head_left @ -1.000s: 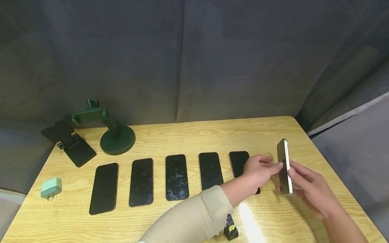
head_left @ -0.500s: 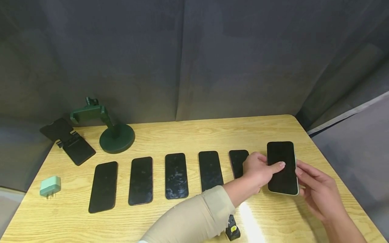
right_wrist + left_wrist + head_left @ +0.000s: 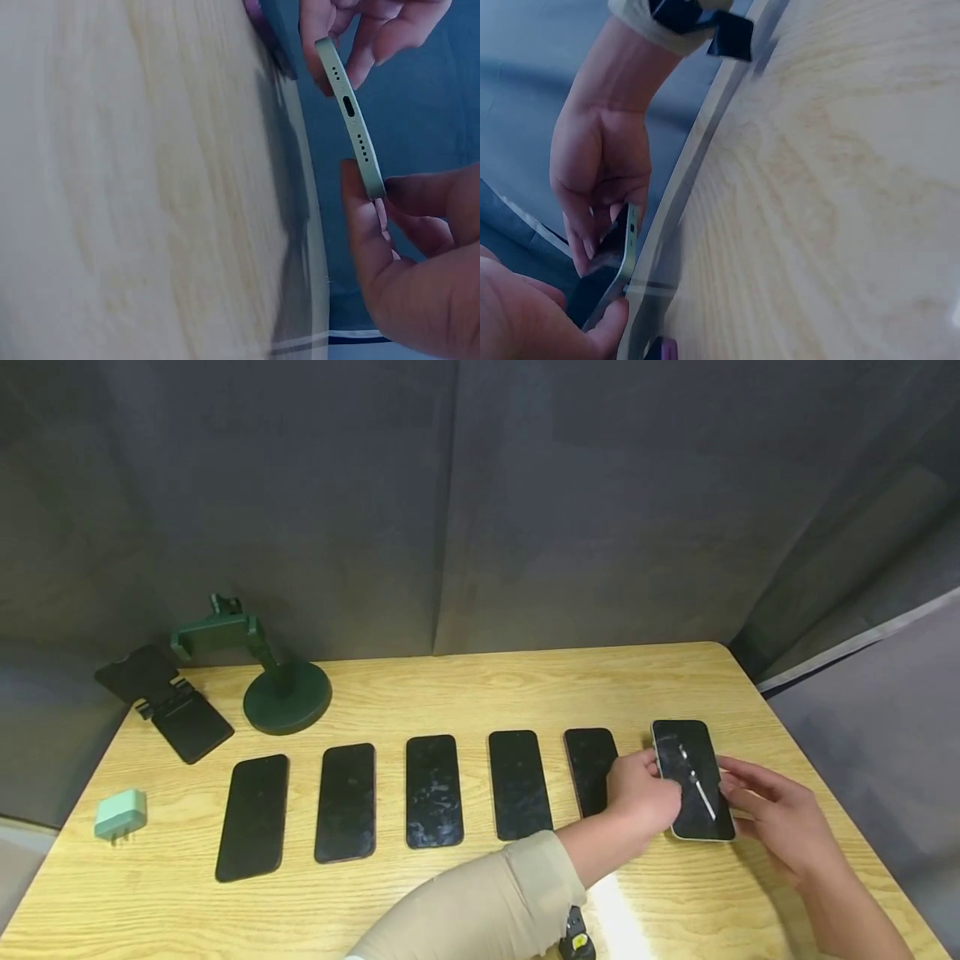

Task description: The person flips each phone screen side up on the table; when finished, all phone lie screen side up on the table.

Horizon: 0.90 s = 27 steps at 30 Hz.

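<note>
Both hands hold a smartphone (image 3: 693,756) by its opposite long sides, at the right of the table in the head view. Its black screen faces up and catches a streak of light. The left hand (image 3: 643,793) grips the left edge, and the right hand (image 3: 776,810) pinches the right edge. In the right wrist view, the phone's pale green bottom edge (image 3: 352,120) shows a charging port and speaker holes. It is raised over the table, with a shadow below. The left wrist view has the left hand (image 3: 525,315) near and the right hand (image 3: 604,157) beyond it.
Several dark phones lie in a row on the wooden table (image 3: 450,693), the nearest phone (image 3: 588,760) partly behind the left hand. At left stand a green phone stand (image 3: 287,697), a black folding stand (image 3: 191,727) and a mint charger plug (image 3: 120,814). Dark curtains hang behind.
The phone has turned from edge-on to screen up and tilted back lower toward the table. The left thumb has moved from over the screen to its left edge.
</note>
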{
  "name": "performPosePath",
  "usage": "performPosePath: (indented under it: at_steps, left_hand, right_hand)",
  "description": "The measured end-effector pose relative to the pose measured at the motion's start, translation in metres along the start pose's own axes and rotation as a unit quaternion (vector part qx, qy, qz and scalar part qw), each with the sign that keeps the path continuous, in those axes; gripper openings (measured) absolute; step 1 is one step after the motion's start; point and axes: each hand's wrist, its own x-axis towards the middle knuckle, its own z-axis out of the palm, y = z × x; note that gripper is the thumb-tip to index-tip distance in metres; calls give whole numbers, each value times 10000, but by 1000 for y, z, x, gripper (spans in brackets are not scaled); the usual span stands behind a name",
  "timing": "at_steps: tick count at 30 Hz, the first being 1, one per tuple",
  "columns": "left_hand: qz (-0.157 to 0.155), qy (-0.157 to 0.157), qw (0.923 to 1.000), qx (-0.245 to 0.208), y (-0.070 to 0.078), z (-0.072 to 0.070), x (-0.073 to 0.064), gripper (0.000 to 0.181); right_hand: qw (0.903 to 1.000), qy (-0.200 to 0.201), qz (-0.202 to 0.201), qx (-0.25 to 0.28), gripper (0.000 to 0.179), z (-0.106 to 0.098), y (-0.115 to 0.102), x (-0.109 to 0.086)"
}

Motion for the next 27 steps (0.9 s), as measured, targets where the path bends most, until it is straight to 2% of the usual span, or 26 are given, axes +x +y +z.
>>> performPosePath:
  at_steps: [8, 14, 22, 27]
  left_hand:
    - [-241, -155, 9996, -64, -5, 1, -5, 58]
    - [-317, -314, 9990, 64, -6, 3, -7, 68]
    - [-416, -486, 9977, 236, -8, 4, -12, 77]
    - [-357, -509, 9971, 432, -12, 5, -14, 80]
  right_hand:
    - [9956, -229, 295, -862, 44, -3, 4, 10]
    - [9935, -535, 449, -895, 61, -5, 2, 15]
    - [9892, -751, 365, -1208, 61, -5, 0, 19]
    - [9891, -847, 430, -1121, 64, -6, 1, 18]
